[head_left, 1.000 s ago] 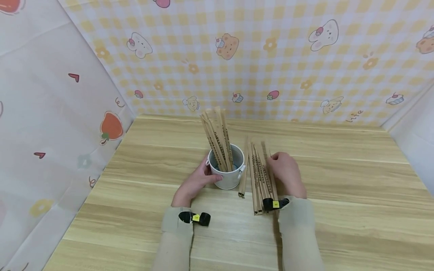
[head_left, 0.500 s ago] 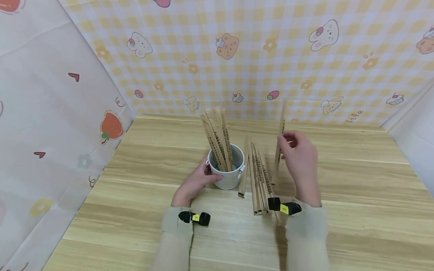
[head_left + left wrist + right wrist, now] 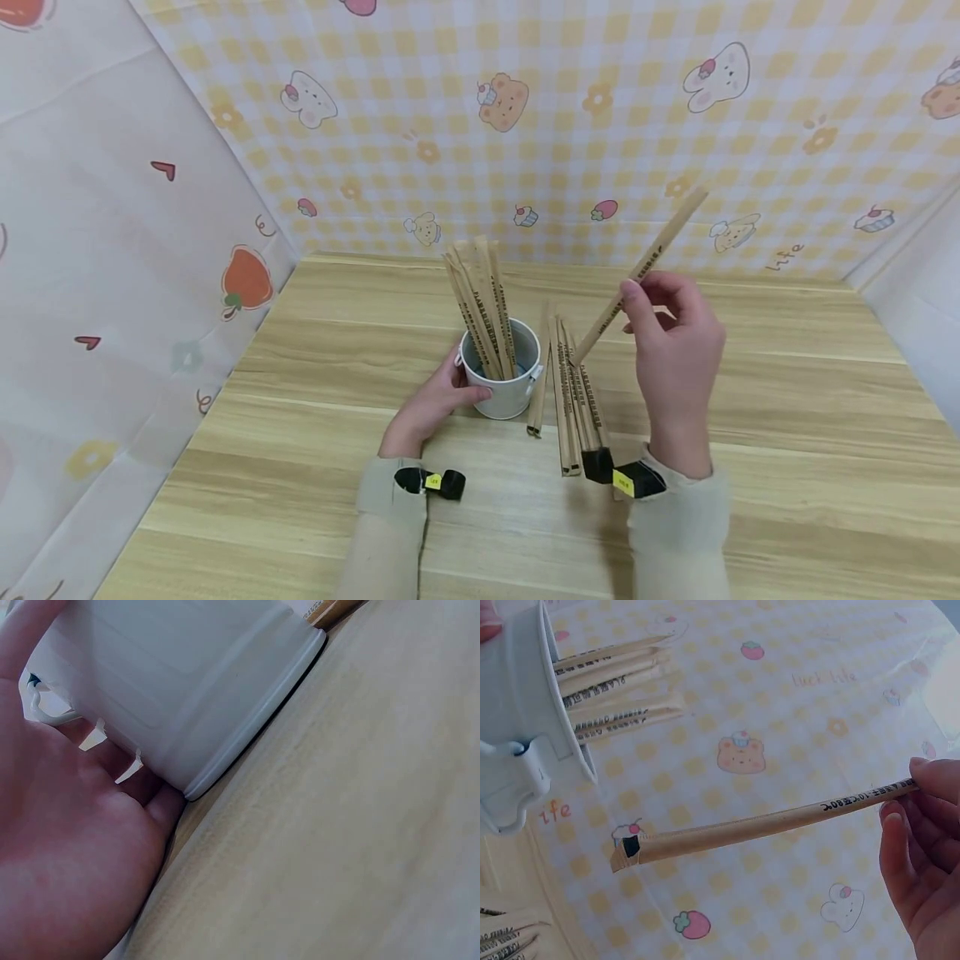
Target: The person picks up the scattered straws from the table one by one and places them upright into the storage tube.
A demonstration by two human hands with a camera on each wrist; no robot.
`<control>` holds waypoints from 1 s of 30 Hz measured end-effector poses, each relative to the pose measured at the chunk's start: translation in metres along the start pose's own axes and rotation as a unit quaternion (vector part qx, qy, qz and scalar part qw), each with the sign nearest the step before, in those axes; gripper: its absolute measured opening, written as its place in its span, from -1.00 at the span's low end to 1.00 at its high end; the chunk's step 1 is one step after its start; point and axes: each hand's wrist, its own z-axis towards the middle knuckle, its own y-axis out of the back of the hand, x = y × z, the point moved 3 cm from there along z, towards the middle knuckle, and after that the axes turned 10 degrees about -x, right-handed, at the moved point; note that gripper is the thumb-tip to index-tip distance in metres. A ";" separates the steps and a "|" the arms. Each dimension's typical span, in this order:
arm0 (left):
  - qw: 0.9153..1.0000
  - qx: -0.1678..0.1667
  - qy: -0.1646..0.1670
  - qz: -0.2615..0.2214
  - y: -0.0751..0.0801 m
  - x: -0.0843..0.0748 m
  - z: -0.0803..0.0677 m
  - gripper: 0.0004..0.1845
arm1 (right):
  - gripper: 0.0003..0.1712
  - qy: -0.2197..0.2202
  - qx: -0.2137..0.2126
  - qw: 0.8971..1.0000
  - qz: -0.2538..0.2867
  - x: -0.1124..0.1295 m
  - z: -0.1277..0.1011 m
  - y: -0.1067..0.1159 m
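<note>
While left hand (image 3: 435,404) curls fingers round white metal-looking bucket (image 3: 506,402), likely steadying it under brown paper-wrapped straws (image 3: 484,312) leaning inside, right hand (image 3: 678,337) pinches slim brown paper-wrapped straw (image 3: 772,823) near middle. Straw tilted in air, near loose brown straws (image 3: 567,404) on pale wooden table (image 3: 337,358); grip presumably leaves lower end free.

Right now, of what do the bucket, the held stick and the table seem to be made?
Bucket: smooth white, probably painted metal, given its thin rim. Stick: matte brown outside, likely paper, given its creased end; inside hidden. Table: smooth, wood or laminate; grain shows.
</note>
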 end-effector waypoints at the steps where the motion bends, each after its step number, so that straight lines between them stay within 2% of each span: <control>1: 1.000 0.000 0.000 0.000 0.000 0.000 0.000 -0.01 | -0.72 0.003 0.000 1.000 0.004 0.003 -0.001 -0.001; 7: 1.000 0.002 0.000 -0.002 0.000 0.000 0.000 -0.01 | -0.75 0.023 0.011 0.999 0.043 0.013 -0.006 -0.005; 14: 1.000 0.000 0.001 0.004 0.000 0.000 0.000 -0.01 | -0.76 0.059 0.033 0.995 0.067 0.000 -0.007 -0.011; 23: 1.000 0.002 -0.005 0.011 0.000 0.000 0.000 -0.01 | -0.77 0.034 0.073 0.996 0.042 0.013 -0.014 -0.020; 26: 1.000 0.002 -0.005 0.010 0.000 0.000 0.000 -0.01 | -0.77 0.041 0.089 0.995 0.031 0.009 -0.016 -0.024; 30: 1.000 0.001 -0.002 0.011 0.000 -0.001 0.000 -0.01 | -0.76 0.047 0.106 0.993 0.008 -0.009 -0.018 -0.032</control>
